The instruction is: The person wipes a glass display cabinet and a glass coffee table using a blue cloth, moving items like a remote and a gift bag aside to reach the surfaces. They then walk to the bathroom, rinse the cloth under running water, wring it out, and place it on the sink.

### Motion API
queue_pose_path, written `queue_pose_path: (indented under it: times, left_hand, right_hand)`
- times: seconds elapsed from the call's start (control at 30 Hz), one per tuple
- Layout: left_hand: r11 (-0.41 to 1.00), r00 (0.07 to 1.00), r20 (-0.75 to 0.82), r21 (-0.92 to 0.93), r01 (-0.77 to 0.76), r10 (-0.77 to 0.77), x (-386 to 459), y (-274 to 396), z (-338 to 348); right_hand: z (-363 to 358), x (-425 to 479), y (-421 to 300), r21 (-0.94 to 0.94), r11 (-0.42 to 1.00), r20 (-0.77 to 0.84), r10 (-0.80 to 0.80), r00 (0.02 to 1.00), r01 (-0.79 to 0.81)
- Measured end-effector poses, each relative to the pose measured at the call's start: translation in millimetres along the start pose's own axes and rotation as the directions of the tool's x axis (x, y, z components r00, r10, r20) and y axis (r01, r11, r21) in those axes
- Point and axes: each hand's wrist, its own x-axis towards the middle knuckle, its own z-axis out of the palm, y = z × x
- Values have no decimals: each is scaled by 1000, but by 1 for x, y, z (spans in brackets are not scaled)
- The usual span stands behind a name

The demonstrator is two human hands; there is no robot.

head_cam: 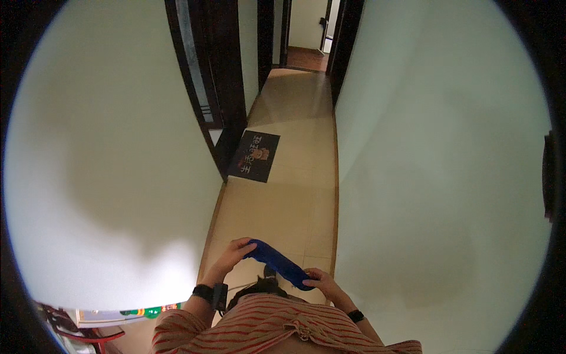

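Note:
A dark blue cloth (278, 262), folded into a long band, stretches slantwise in front of my body. My left hand (236, 253) grips its upper left end between thumb and fingers. At the lower right end, my right hand (321, 282) pinches the same cloth. A black strap with a small box-shaped device (219, 296) sits on my left wrist, and a black band (355, 315) is around the right one. Below the cloth, part of a dark shoe (269, 271) shows on the tiled floor (269, 212).
Pale walls (110, 155) flank this narrow corridor. Ahead on the left, a dark doormat (255, 155) bearing writing lies before a dark-framed door (221, 66). An open doorway (308, 48) stands at the far end. Behind on the left are a green bottle (152, 312) and a red-edged chair (90, 338).

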Motion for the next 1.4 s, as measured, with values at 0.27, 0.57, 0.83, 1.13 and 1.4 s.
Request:
queue_pose_path:
  times: [0.27, 0.57, 0.83, 1.13, 1.4]
  left_hand:
    - [845, 889, 263, 296, -445, 376, 194, 67, -5]
    - [750, 894, 82, 515, -416, 440, 344, 73, -63]
    - [920, 894, -237, 199, -337, 379, 429, 115, -95]
    - [988, 961, -230, 11, -157, 155, 564, 188, -101]
    - [946, 968, 13, 211, -248, 251, 751, 212, -125]
  right_hand:
    - [-50, 92, -93, 49, 990, -80, 133, 988, -129]
    - [-134, 304, -113, -306, 932, 64, -185, 981, 196]
    - [-186, 434, -258, -452, 885, 253, 6, 967, 113]
    - [-248, 518, -340, -279, 954, 291, -23, 957, 108]
    - [-310, 626, -380, -196, 977, 144, 108, 984, -78]
